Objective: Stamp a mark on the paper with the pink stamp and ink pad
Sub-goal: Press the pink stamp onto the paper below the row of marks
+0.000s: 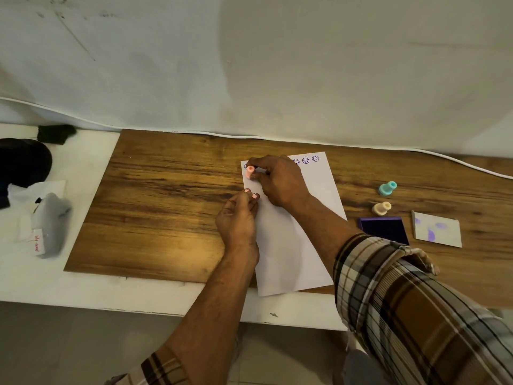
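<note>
— Two hands on the job: the left hand [238, 215] pins the paper's [291, 245] left edge to the worktop [166, 204], grip closed flat on it, I think.

— And the right hand [277, 180] pinches the pink stamp [250, 172] upright at the top-left corner. Press straight down, no rocking. The ink pad [384, 229] sits open, well right.

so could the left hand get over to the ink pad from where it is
Probably not easily: the left hand is pinning the paper, and the right hand with the pink stamp has its forearm lying between it and the ink pad.
</note>
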Demonstrator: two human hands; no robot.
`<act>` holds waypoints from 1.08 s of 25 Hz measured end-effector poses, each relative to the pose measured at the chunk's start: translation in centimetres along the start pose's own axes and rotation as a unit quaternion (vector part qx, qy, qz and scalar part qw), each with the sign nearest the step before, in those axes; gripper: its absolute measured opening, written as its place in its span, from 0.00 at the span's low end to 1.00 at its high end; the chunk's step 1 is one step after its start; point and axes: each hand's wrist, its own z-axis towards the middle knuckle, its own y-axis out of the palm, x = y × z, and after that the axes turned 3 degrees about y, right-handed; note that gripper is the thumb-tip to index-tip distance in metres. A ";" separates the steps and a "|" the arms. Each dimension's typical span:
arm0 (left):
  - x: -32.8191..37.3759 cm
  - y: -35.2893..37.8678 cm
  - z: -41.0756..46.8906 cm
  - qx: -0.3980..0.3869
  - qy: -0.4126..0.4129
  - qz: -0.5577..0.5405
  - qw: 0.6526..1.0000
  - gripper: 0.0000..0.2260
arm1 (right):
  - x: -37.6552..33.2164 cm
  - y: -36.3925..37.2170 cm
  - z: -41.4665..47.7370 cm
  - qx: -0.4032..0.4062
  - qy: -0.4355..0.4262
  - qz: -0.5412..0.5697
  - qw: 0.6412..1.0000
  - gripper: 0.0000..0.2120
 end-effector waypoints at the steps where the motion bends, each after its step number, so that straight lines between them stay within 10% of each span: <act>1: -0.1 -0.1 0.0 0.001 0.002 0.000 1.000 0.07 | 0.0 0.0 0.0 0.002 0.001 0.002 1.000 0.12; 16: -0.4 -0.1 0.3 0.004 0.014 0.015 1.000 0.08 | 0.4 0.6 0.2 0.008 0.017 -0.025 1.000 0.14; 19: -0.3 -0.1 0.1 -0.003 0.006 -0.001 1.000 0.05 | 0.3 0.0 -0.5 0.026 0.078 0.103 0.991 0.09; 27: 0.6 -0.2 -0.1 -0.049 -0.011 0.009 0.999 0.01 | 0.7 -6.2 -9.6 0.171 0.338 0.585 0.717 0.15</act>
